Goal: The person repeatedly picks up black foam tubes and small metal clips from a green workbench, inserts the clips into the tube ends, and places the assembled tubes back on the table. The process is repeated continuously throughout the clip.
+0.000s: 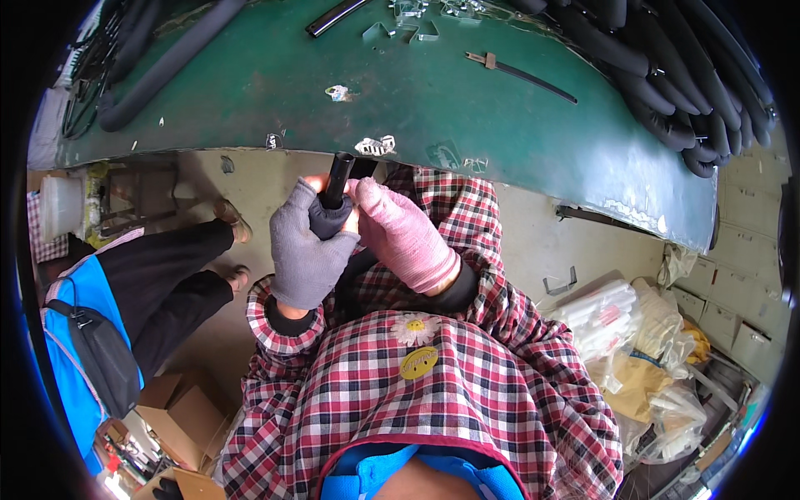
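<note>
Tube, glossy black cylinder, rising from matte, foam-like sleeve, off near edge of worktop. Left hand, grey knit glove: grip curled round sleeve. Right hand, pink knit glove: beside tube, fingers partly hidden, cannot tell whether pinching. Worktop green, scuffed; bent metal clips along far side; curved matte black tubes heaped right.
</note>
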Motion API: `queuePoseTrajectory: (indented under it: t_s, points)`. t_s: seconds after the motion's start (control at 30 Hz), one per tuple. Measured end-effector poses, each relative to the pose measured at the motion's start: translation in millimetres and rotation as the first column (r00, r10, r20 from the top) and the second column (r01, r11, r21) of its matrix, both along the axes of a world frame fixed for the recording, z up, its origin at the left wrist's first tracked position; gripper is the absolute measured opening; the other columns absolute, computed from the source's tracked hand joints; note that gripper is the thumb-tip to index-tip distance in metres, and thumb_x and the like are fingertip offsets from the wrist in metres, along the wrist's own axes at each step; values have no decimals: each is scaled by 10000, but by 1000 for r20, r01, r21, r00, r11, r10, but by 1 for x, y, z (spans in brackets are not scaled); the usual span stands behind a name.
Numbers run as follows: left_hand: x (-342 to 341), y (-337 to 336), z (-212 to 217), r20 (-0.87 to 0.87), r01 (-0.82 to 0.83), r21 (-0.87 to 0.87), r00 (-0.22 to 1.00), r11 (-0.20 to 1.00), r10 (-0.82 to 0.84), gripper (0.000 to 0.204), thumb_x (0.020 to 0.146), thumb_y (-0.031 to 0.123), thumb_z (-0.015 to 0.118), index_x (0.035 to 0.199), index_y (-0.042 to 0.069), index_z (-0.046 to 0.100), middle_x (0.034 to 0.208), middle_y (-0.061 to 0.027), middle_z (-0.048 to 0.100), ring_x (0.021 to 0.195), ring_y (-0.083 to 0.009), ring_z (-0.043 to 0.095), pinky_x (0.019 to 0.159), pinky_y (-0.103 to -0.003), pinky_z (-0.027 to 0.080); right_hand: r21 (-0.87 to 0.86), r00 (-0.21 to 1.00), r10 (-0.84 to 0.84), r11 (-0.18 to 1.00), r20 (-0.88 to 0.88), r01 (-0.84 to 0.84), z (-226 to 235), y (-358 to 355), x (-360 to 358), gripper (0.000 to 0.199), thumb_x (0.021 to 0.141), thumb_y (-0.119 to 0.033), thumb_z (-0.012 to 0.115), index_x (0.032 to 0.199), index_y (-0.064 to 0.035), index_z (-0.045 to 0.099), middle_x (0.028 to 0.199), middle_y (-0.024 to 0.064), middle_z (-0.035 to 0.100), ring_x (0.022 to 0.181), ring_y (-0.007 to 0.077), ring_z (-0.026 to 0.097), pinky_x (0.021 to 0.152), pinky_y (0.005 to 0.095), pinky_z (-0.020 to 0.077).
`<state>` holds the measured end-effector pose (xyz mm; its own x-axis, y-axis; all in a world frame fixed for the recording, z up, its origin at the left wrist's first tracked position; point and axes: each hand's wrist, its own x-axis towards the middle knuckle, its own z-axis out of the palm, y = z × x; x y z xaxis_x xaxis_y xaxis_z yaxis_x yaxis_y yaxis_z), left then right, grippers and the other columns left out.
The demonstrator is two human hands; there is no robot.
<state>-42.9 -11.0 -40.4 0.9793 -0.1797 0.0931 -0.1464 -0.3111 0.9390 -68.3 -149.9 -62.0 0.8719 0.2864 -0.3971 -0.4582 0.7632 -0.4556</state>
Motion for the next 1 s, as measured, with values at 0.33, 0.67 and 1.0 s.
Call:
queuePoseTrajectory:
  t_s: [0.33, 0.67, 1.0]
  points:
    - [-6, -9, -12, 145, 53, -63, 988, 997, -43, 484, 808, 186, 853, 1212, 26, 640, 902, -90, 676, 734, -204, 690, 667, -325, 541, -296, 907, -258, 885, 333, 360, 39, -22, 10, 429, 1022, -375, 615, 1216, 7, 647, 1299, 87, 645, 1067, 129, 593, 970, 300, 461]
    - [-12, -24, -14, 301, -59, 272, 953, 960, -27, 335, 853, 155, 759, 1165, 59, 685, 820, -91, 642, 660, -259, 657, 589, -369, 505, -119, 974, -124, 982, 188, 148, 25, -34, 19, 449, 1008, -362, 637, 1211, 39, 637, 1255, 136, 658, 1149, 216, 626, 1015, 366, 499]
    - [-10, -26, -15, 311, -98, 461, 949, 882, -57, 326, 867, 128, 739, 1181, 56, 686, 803, -92, 645, 655, -265, 647, 586, -368, 492, -34, 970, -198, 978, 138, 204, 11, -29, 16, 331, 1027, -262, 613, 1181, 29, 648, 1165, 124, 705, 1055, 191, 667, 935, 319, 539]
